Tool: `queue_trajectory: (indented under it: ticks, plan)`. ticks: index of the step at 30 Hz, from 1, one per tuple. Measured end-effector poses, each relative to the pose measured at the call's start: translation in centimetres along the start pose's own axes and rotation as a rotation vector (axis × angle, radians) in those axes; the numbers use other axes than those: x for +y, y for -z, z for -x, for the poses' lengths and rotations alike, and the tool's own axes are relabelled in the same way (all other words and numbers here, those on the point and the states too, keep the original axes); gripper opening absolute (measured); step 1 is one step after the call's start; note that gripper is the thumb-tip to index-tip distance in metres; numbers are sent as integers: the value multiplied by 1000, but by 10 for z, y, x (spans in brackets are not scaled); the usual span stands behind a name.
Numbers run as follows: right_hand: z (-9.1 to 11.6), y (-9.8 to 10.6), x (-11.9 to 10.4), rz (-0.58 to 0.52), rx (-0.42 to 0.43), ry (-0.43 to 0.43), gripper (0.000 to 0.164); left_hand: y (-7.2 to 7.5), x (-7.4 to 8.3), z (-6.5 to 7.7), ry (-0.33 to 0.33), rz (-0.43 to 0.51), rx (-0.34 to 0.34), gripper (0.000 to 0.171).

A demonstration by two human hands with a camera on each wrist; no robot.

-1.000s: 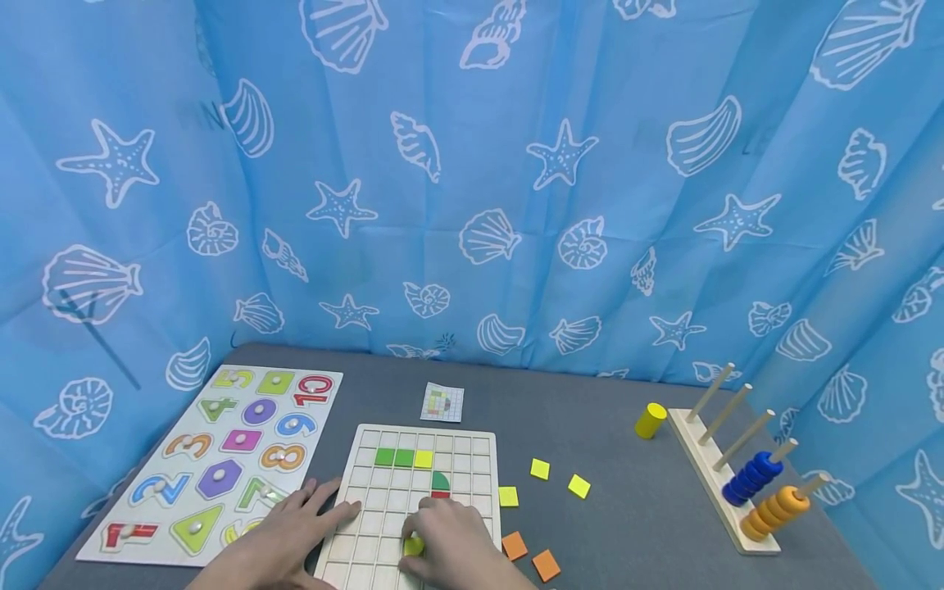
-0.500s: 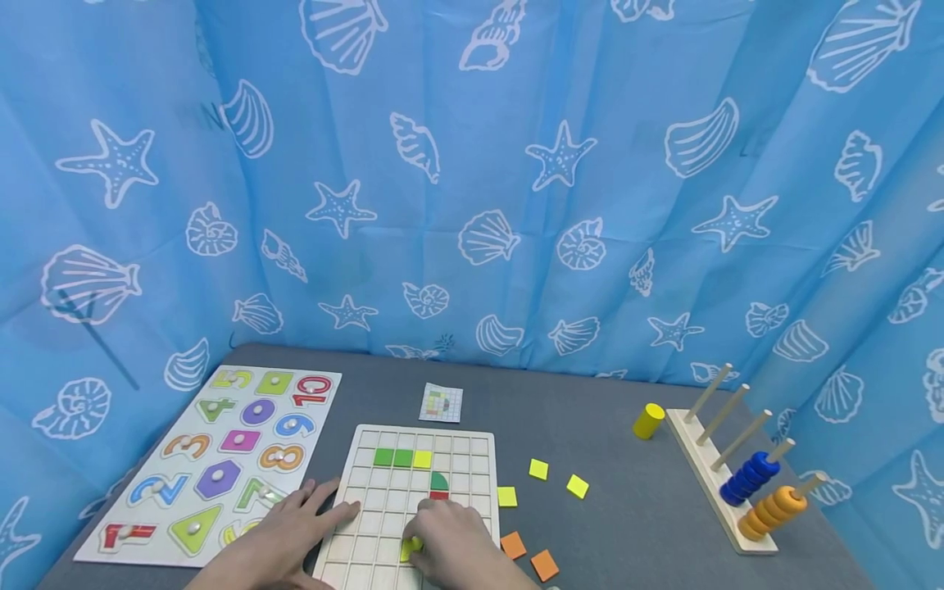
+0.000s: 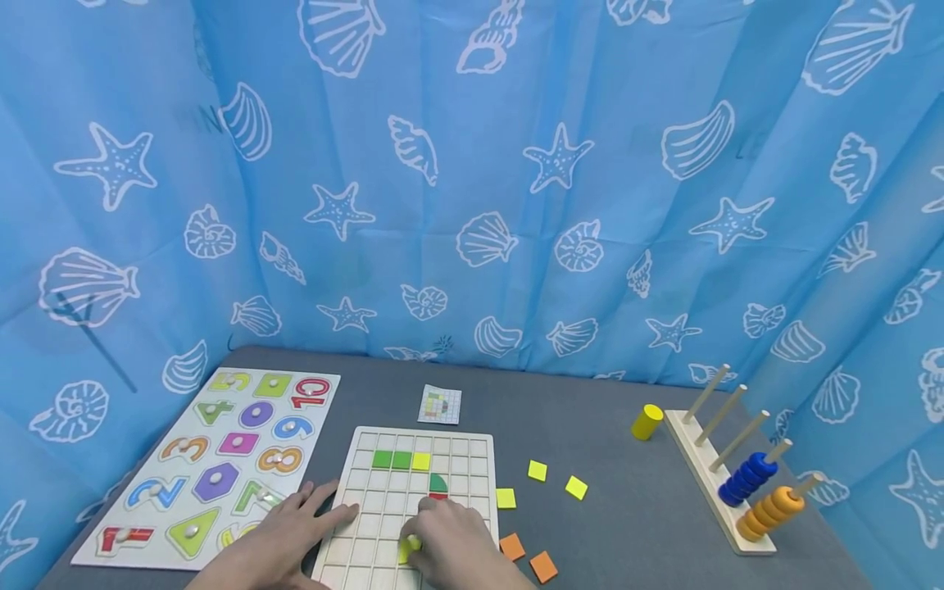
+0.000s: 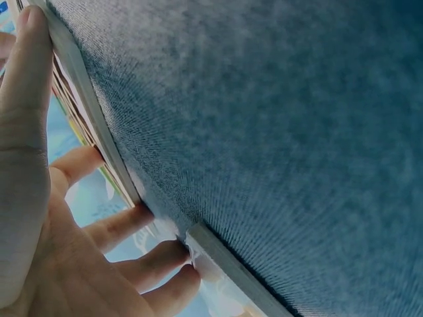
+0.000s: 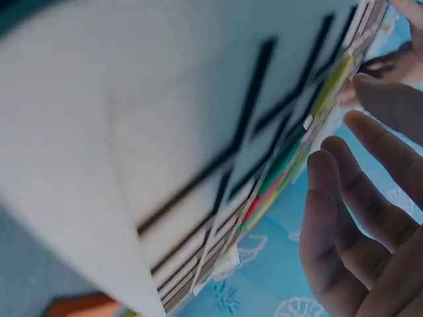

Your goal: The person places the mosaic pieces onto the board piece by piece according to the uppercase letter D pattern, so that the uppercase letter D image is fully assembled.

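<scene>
A pale wooden grid board (image 3: 369, 524) lies on the grey table, with green and yellow square tiles and a dark green quarter-circle above a red piece in its cells. My left hand (image 3: 283, 533) rests at the board's left edge, fingers spread; in the left wrist view its fingertips (image 4: 142, 211) touch the board's side. My right hand (image 3: 457, 537) is over the board's middle, its thumb and forefinger at a yellow tile (image 3: 404, 553) in a lower cell. The right wrist view shows these fingertips (image 5: 357, 119) close beside yellow (image 5: 334, 86); their grip is partly hidden.
Loose yellow tiles (image 3: 537, 470) and orange tiles (image 3: 544, 567) lie right of the board. A small pattern card (image 3: 440, 405) is behind it. A number-and-shape puzzle (image 3: 221, 459) lies left. At right stand a yellow cylinder (image 3: 647, 422) and a peg rack (image 3: 708, 467) with blue and orange beads.
My right fingers have shifted slightly, and more of the yellow tile under them now shows in its cell. My left hand stays in place on the board's edge.
</scene>
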State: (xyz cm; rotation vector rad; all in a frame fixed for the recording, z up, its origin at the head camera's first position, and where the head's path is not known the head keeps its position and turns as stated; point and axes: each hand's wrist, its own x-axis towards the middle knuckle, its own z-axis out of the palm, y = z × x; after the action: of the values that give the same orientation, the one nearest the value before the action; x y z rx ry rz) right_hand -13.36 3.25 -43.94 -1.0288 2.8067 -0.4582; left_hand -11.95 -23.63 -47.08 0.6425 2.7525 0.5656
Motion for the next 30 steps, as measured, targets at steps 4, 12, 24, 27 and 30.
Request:
queue_trajectory:
  ticks: [4,12,24,27,30]
  plan:
    - [4,9,6,-45,18,-11,17,1,2,-1,52,29,-38,97]
    - [24,29,28,-73,57,-58,17,3,5,-3,103,39,-69,99]
    - [59,55,72,-127,42,-194,21,3,4,-1,65,40,-50,98]
    - [67,58,83,-141,11,-258,22,4,5,-2,78,46,-56,98]
    - [72,57,91,-154,-34,-327,23,4,6,-2,78,43,-56,99]
